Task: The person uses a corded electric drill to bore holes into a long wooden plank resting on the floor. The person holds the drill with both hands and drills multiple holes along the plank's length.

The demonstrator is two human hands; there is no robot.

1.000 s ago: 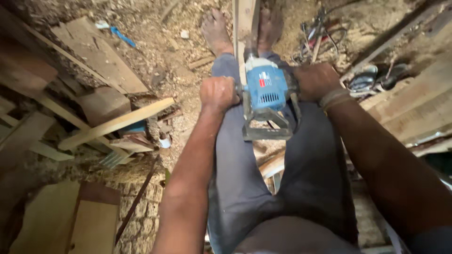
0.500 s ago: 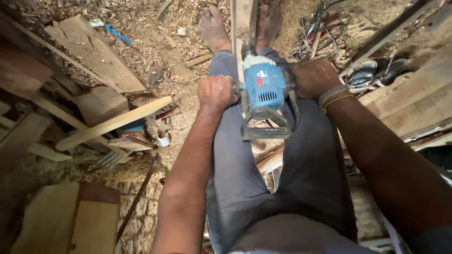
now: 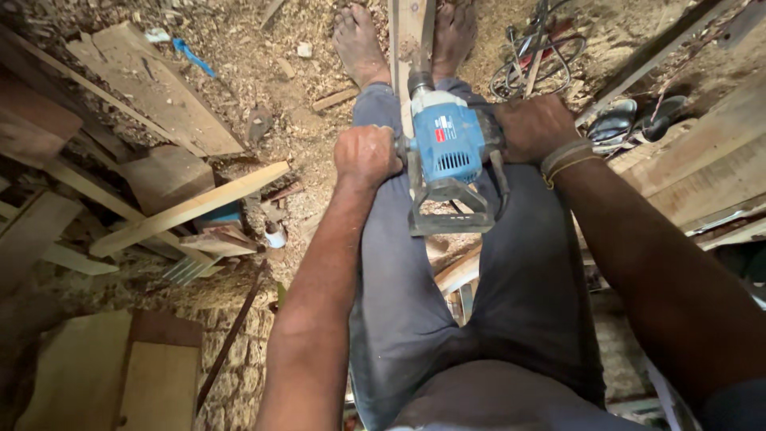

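In the upper middle of the frame a blue power drill (image 3: 448, 144) with a grey metal frame handle points down toward a long wooden plank (image 3: 410, 32) that runs up to the top edge between the person's two bare feet. The left hand (image 3: 365, 156) is wrapped tight around the drill's side grip at centre, its fist just left of the blue body, and the right hand (image 3: 533, 128) is clamped on the opposite grip, with a band at the wrist; the two hands sit apart with the tool between them. The left foot (image 3: 357, 44) and right foot (image 3: 453, 32) stand on either side of the plank on ground strewn with sawdust (image 3: 263, 80). At the left of the frame lie loose wooden boards (image 3: 187, 209) and offcuts. A tangle of cable (image 3: 538, 60) lies in the upper right, with a pair of dark sandals (image 3: 630, 120) just right of it.
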